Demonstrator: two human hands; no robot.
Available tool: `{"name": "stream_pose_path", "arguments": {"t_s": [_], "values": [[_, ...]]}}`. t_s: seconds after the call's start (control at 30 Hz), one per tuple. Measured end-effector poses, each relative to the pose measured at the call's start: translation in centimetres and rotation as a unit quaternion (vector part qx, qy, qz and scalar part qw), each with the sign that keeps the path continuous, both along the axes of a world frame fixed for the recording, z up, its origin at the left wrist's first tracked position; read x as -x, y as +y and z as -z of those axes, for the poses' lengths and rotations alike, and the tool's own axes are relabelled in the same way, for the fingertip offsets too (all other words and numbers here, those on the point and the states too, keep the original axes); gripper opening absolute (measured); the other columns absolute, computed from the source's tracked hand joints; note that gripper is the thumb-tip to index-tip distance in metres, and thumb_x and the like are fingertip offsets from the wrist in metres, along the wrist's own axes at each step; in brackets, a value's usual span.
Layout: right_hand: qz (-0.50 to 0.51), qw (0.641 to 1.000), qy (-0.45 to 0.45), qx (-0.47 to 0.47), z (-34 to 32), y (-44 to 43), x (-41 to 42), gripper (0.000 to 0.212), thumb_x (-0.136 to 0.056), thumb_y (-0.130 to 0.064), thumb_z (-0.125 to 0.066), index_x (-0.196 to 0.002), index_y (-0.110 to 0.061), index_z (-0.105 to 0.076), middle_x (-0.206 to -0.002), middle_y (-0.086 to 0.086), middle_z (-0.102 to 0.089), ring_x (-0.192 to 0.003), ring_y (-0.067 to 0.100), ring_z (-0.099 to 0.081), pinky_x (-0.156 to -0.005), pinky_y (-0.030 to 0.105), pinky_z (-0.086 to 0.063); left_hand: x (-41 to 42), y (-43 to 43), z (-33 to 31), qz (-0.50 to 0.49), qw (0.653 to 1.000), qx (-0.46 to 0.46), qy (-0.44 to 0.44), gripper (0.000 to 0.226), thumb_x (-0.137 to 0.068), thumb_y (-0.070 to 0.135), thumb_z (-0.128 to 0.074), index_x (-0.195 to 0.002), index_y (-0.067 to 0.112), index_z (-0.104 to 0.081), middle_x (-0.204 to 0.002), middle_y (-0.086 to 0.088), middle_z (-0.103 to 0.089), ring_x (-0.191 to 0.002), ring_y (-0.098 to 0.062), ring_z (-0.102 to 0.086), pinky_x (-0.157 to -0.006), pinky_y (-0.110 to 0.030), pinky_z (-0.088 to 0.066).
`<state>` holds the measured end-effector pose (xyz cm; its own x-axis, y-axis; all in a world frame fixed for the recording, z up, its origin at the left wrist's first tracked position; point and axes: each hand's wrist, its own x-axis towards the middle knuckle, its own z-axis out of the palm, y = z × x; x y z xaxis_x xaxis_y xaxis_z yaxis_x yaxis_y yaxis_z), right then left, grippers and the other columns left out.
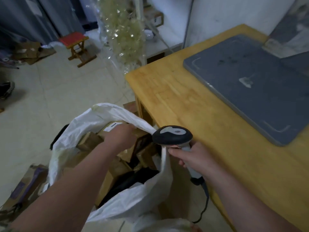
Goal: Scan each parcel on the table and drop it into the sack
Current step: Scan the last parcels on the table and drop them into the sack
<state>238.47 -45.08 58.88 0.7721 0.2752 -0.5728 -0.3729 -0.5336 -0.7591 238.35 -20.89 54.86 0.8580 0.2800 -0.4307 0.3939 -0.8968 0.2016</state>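
- Sack [80, 131]: white and open-mouthed, standing on the floor at 6 o'clock in the view, just beside the bench [184, 101] corner. Brown cardboard parcels fill it.
- Parcel [111, 127]: brown carton with a white label. It lies at the top of the load, at the 12 o'clock side of the sack mouth and just under the far rim.
- Left hand [120, 137]: reaches into the sack mouth from 7 o'clock. Its fingers [131, 131] bend down over the near edge of the labelled parcel and touch it. The tips are blurred and partly behind the sack rim, so I cannot tell whether they grip it or only rest on it.
- Right hand [195, 159]: at 4 o'clock from the sack mouth, over the bench edge, fingers wrapped round the grey handle of the scanner [172, 135].
- Scanner: the black head points toward 9 o'clock, over the sack's right rim. The rim fabric runs up against the forefinger; contact is uncertain. A dark cable [204, 206] hangs from the handle toward 6 o'clock.
- Bench: light wood, occupying 1 to 5 o'clock and carrying a grey mat [247, 91].
- Floor: a red-topped stool [75, 40] at 11 o'clock.
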Motion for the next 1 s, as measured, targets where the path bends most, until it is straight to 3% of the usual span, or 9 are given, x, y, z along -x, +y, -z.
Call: {"name": "stream_pose_path", "arguments": {"t_s": [0.1, 0.3, 0.47, 0.53, 0.67, 0.77, 0.87, 1.0], "values": [[0.077, 0.996, -0.017, -0.04, -1.8, -4.7, 0.5, 0.013, -0.083, -0.027, -0.075, -0.086, -0.018, -0.065, -0.062, 0.0, -0.061, -0.056, 0.009, -0.059, -0.054, 0.02, -0.049, -2.8, -6.7, -3.5, 0.071, 0.994, 0.057, -0.059, 0.04, -0.094, 0.032, -0.053, -0.133, 0.023, -0.055, -0.126, -0.003, -0.062, -0.112, -0.021, -0.058, -0.088, -0.031, -0.048], [0.267, 0.953, -0.084, -0.112, -5.4, -16.6, 3.7, 0.009, -0.085, -0.023, -0.073, -0.089, -0.016, -0.069, -0.065, 0.004, -0.059, -0.056, 0.014, -0.057, -0.055, 0.028, -0.051, -6.1, -22.0, -8.3, 0.222, 0.956, 0.13, -0.138, 0.033, -0.095, 0.031, -0.055, -0.127, 0.024, -0.06, -0.098, 0.005, -0.059, -0.085, -0.012, -0.052, -0.075, -0.025, -0.042], [0.432, 0.883, -0.144, -0.109, -7.7, -26.6, 8.4, 0.013, -0.086, -0.024, -0.072, -0.095, -0.015, -0.069, -0.09, 0.021, -0.068, -0.057, 0.015, -0.059, -0.056, 0.03, -0.05, -5.5, -35.3, -10.5, 0.362, 0.902, 0.186, -0.143, 0.033, -0.095, 0.029, -0.054, -0.127, 0.023, -0.061, -0.114, 0.002, -0.065, -0.1, -0.016, -0.059, -0.081, -0.025, -0.043], [0.491, 0.85, -0.17, -0.088, -8.5, -30.1, 10.7, 0.015, -0.087, -0.023, -0.071, -0.098, -0.014, -0.068, -0.086, 0.018, -0.068, -0.056, 0.015, -0.058, -0.054, 0.027, -0.05, -4.5, -40.2, -11.1, 0.406, 0.879, 0.214, -0.128, 0.032, -0.095, 0.029, -0.054, -0.126, 0.024, -0.061, -0.117, 0.002, -0.065, -0.098, -0.014, -0.058, -0.082, -0.026, -0.044], [0.582, 0.784, -0.212, -0.039, -9.4, -36.6, 14.7, 0.014, -0.088, -0.026, -0.07, -0.097, -0.015, -0.068, -0.076, 0.003, -0.063, -0.062, 0.016, -0.059, -0.054, 0.028, -0.048, -1.5, -48.6, -11.4, 0.465, 0.841, 0.262, -0.088, 0.031, -0.095, 0.027, -0.054, -0.126, 0.024, -0.061, -0.111, 0.004, -0.063, -0.083, -0.011, -0.057, -0.067, -0.02, -0.041], [0.647, 0.73, -0.221, -0.003, -9.3, -40.6, 17.1, 0.015, -0.086, -0.029, -0.07, -0.087, -0.014, -0.067, -0.072, 0.005, -0.06, -0.066, 0.02, -0.059, -0.058, 0.036, -0.048, 0.6, -53.6, -10.9, 0.51, 0.815, 0.265, -0.072, 0.039, -0.095, 0.028, -0.055, -0.134, 0.024, -0.054, -0.117, 0.001, -0.062, -0.104, -0.018, -0.058, -0.082, -0.024, -0.044], [0.707, 0.675, -0.208, 0.005, -8.5, -43.7, 18.7, 0.015, -0.086, -0.028, -0.069, -0.086, -0.013, -0.065, -0.08, 0.009, -0.063, -0.072, 0.024, -0.06, -0.063, 0.038, -0.05, 2.7, -57.9, -9.9, 0.554, 0.788, 0.263, -0.061, 0.055, -0.094, 0.03, -0.057, -0.145, 0.027, -0.039, -0.135, -0.004, -0.05, -0.119, -0.023, -0.051, -0.095, -0.029, -0.041], [0.733, 0.642, -0.205, -0.091, -7.1, -45.8, 19.6, 0.011, -0.09, -0.026, -0.067, -0.099, -0.02, -0.063, -0.096, 0.005, -0.063, -0.082, 0.019, -0.06, -0.069, 0.037, -0.052, 5.0, -62.2, -9.1, 0.567, 0.768, 0.296, -0.035, 0.073, -0.091, 0.037, -0.06, -0.151, 0.037, -0.018, -0.143, -0.003, -0.033, -0.127, -0.022, -0.044, -0.096, -0.029, -0.038]]}}
